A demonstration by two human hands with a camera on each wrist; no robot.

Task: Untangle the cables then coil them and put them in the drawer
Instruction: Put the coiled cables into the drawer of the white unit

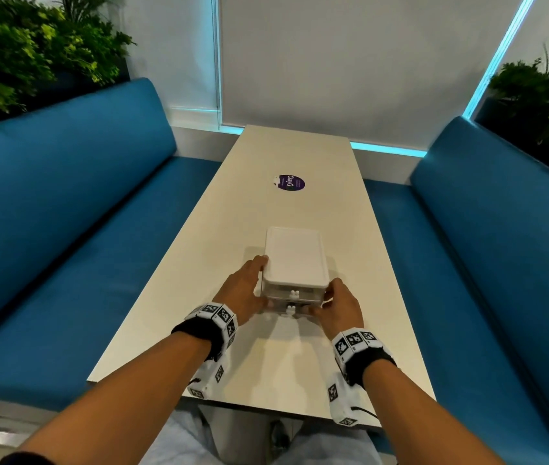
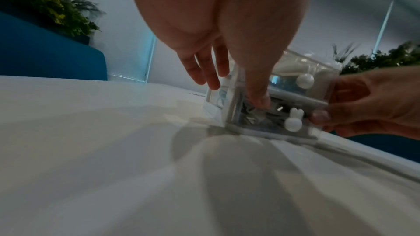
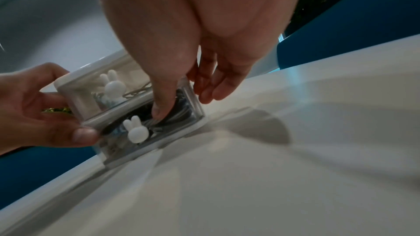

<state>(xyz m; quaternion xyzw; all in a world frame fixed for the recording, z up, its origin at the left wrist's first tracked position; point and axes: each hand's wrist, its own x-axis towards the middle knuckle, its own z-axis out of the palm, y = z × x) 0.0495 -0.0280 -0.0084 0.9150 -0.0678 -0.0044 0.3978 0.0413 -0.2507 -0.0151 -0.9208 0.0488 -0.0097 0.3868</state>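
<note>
A small clear drawer box (image 1: 294,256) with a white lid stands on the pale table (image 1: 266,364), two drawers stacked in it, each with a white rabbit-shaped knob (image 2: 293,122). Dark and grey cables (image 3: 145,123) lie bunched inside the lower drawer (image 2: 268,128). My left hand (image 1: 244,290) holds the box's left front corner, fingers along the side wall and thumb on the lower drawer's front. At the right front corner my right hand (image 1: 338,303) grips the same way, its thumb (image 3: 161,110) pressed on that drawer's front. Both drawer fronts sit nearly flush with the box.
A round purple sticker (image 1: 289,182) lies further up the table. Blue benches (image 1: 65,213) run along both sides, with plants (image 1: 14,52) behind their backs. A white wall closes the far end.
</note>
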